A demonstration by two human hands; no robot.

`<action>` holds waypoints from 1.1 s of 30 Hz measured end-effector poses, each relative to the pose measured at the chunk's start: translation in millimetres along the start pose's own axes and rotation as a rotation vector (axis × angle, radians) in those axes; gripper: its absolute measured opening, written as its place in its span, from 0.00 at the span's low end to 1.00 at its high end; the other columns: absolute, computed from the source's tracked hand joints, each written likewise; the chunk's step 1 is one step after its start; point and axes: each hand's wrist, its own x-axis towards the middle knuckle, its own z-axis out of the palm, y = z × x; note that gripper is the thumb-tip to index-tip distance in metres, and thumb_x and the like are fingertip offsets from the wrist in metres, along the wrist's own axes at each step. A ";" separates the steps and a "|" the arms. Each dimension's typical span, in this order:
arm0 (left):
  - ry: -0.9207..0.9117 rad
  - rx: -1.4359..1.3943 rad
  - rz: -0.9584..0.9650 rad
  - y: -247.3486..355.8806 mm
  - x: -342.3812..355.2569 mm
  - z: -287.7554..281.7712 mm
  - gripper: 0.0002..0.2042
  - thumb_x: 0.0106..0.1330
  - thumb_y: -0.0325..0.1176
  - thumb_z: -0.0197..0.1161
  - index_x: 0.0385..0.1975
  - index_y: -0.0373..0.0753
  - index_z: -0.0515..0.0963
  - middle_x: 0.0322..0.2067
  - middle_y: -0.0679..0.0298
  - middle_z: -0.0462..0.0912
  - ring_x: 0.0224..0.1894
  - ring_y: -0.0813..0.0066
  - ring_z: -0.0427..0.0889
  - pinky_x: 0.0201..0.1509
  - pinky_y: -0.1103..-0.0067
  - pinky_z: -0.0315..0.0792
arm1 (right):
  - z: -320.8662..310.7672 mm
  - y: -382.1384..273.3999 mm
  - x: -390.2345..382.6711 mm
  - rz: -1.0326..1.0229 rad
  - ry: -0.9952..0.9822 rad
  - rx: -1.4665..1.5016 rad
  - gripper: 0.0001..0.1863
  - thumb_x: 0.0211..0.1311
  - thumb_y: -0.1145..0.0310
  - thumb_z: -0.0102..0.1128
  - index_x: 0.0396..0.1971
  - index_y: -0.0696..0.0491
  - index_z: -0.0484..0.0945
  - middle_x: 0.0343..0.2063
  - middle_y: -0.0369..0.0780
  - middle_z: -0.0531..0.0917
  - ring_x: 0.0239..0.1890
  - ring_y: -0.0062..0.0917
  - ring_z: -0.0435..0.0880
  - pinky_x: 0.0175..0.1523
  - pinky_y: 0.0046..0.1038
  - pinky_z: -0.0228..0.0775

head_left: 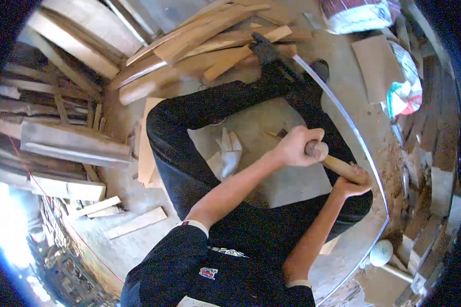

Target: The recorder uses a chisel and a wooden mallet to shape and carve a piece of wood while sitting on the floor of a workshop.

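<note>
I sit cross-legged on the floor. My left hand (297, 146) is closed on a round wooden handle (320, 151) with its end up; a slim tool part, too small to name, shows beyond it. My right hand (354, 183) grips a pale wooden stick (335, 165), whose far end is at that handle, touching or nearly so. Between my legs lie a flat grey sheet (271, 184) and a crumpled pale object (229, 156), perhaps a glove or cloth.
Wooden boards (205, 41) are piled ahead, with more timber (71, 140) at left. A cardboard piece (374, 66) and bags (356, 13) sit at upper right. A long curved pale strip (363, 140) runs along my right. Wood offcuts (438, 184) line the right side.
</note>
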 end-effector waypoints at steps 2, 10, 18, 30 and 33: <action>0.052 0.083 -0.074 -22.8 -9.5 -7.8 0.13 0.44 0.36 0.65 0.22 0.40 0.67 0.16 0.55 0.70 0.20 0.52 0.73 0.23 0.69 0.66 | 2.3 1.2 0.6 0.036 -0.019 0.024 0.16 0.54 0.51 0.43 0.24 0.50 0.68 0.18 0.36 0.66 0.22 0.29 0.69 0.36 0.37 0.69; 0.054 -0.112 -0.021 13.3 -1.5 -8.9 0.13 0.44 0.35 0.64 0.19 0.39 0.64 0.15 0.57 0.66 0.17 0.55 0.68 0.20 0.69 0.61 | 9.6 -7.0 -4.5 -0.053 -0.041 0.010 0.14 0.50 0.54 0.47 0.17 0.50 0.66 0.16 0.35 0.67 0.22 0.28 0.71 0.40 0.39 0.73; 0.180 -0.006 -0.093 -32.3 -16.0 -23.8 0.14 0.47 0.35 0.64 0.17 0.37 0.64 0.14 0.51 0.68 0.20 0.48 0.72 0.23 0.66 0.65 | -16.2 1.4 16.1 -0.050 -0.091 0.004 0.19 0.52 0.50 0.46 0.25 0.52 0.73 0.20 0.38 0.73 0.24 0.32 0.75 0.36 0.42 0.73; 0.181 -0.047 -0.034 -29.1 -16.3 -22.7 0.12 0.47 0.32 0.61 0.18 0.37 0.63 0.12 0.52 0.65 0.18 0.50 0.66 0.23 0.68 0.64 | 7.9 -7.4 -1.2 -0.013 -0.142 0.015 0.20 0.53 0.49 0.45 0.19 0.52 0.68 0.16 0.35 0.67 0.23 0.28 0.73 0.42 0.36 0.73; 0.164 -0.100 -0.030 -27.0 -16.1 -26.9 0.12 0.47 0.32 0.61 0.18 0.37 0.64 0.13 0.54 0.65 0.16 0.55 0.64 0.23 0.70 0.64 | 15.3 -6.5 -11.3 -0.049 0.008 -0.032 0.22 0.53 0.47 0.46 0.19 0.53 0.69 0.16 0.34 0.67 0.22 0.28 0.72 0.40 0.37 0.73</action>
